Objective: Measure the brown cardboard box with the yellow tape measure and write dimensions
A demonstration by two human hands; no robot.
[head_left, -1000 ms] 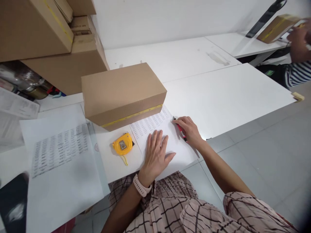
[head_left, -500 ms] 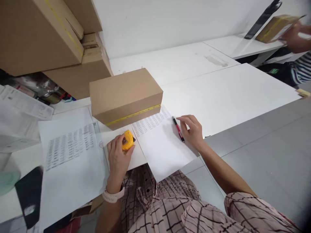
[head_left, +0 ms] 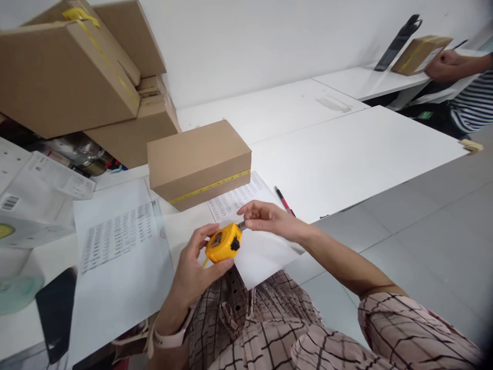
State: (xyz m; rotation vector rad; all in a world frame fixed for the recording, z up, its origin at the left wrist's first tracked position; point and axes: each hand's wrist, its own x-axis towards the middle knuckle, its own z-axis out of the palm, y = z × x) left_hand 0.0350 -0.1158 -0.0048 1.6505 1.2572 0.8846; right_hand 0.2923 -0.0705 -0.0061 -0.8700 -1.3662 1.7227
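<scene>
My left hand (head_left: 196, 270) is closed around a yellow tape measure (head_left: 224, 245), lifted over the desk's front edge. The fingers of my right hand (head_left: 271, 218) pinch the metal blade end at the tape measure's mouth; only a short bit of blade shows. Behind both hands a closed cardboard box (head_left: 200, 159) with yellow tape along its side rests partly on a printed sheet (head_left: 265, 259). A red and black pen (head_left: 284, 200) lies just beyond my right wrist.
Stacked cardboard boxes (head_left: 57, 77) fill the back left. Another printed sheet (head_left: 119, 303), a dark flat object (head_left: 57, 313) and a white carton (head_left: 34, 195) are at left. At far right, a co-worker's hands (head_left: 449, 64) are by a small box (head_left: 419, 54) and a dark bottle (head_left: 398, 43).
My left hand has raised and turned the tape measure. My right hand has moved left from beside the pen and taken hold of the blade end. The view has shifted slightly.
</scene>
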